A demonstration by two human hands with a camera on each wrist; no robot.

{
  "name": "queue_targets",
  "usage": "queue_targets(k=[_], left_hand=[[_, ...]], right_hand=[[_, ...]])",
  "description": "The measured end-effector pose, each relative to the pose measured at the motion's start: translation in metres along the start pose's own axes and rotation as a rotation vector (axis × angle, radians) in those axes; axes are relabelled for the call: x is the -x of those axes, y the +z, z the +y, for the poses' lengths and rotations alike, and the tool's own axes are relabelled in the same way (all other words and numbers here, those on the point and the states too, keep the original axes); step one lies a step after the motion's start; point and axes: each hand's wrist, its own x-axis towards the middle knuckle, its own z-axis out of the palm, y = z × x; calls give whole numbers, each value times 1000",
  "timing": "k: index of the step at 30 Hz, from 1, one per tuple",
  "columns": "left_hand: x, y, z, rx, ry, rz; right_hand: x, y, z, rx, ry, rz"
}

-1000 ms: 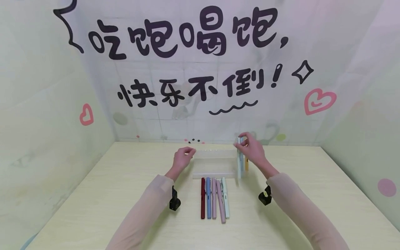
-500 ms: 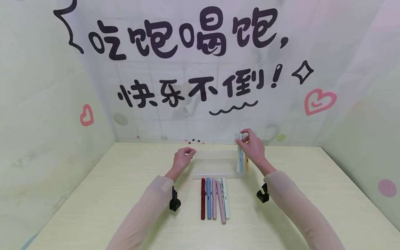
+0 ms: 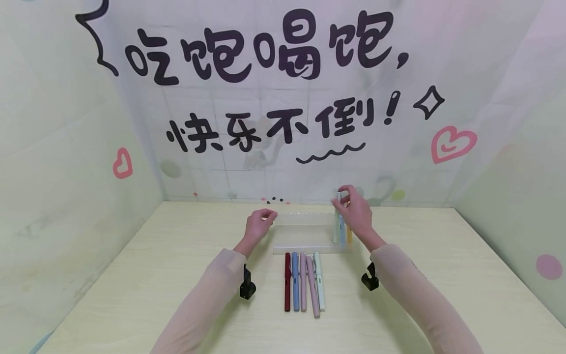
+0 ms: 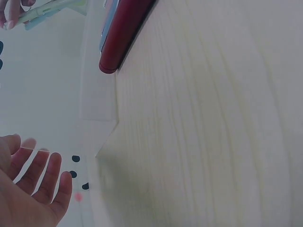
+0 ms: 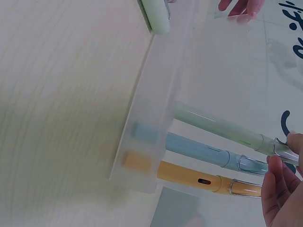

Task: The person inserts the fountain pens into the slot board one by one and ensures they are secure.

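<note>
A translucent pen rack [image 3: 305, 249] stands at the back of the table. My left hand [image 3: 258, 225] pinches its upper left corner, thumb in front and fingers behind the clear panel in the left wrist view. With fingertips near its clip, my right hand [image 3: 359, 214] holds a pale green pen [image 5: 218, 127] upright at the rack's right part. Beside that pen stand a light blue pen [image 5: 199, 148] and a yellow-orange pen [image 5: 187, 176], their lower ends behind the rack's frosted front lip [image 5: 151, 94]. The right fingers partly hide the pens' upper ends.
In front of the rack lie a dark red pen [image 3: 287, 282], a blue pen [image 3: 295, 282], two mauve pens [image 3: 303, 285] and another pale green pen [image 3: 320, 282]. A printed backdrop [image 3: 283, 172] rises behind the table [image 3: 199, 221].
The pale green pen has shifted from in front of the blue one to its left, its lower end now at the rack. My right hand moved slightly left; the left hand stayed put.
</note>
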Motion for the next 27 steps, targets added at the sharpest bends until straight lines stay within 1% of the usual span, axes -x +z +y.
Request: queue_targets(k=[4, 8, 13, 19, 27], left_hand=[[-1, 0, 0, 9, -8, -5], [-1, 0, 0, 27, -19, -7], [0, 0, 1, 27, -21, -9], [0, 0, 2, 31, -27, -15], [-1, 1, 1, 14, -12, 1]], right_hand=[[2, 2, 1, 6, -1, -13], [4, 4, 3, 7, -18, -19], [5, 6, 6, 2, -36, -27], [7, 7, 8, -1, -53, -54], [9, 5, 9, -15, -95, -78]])
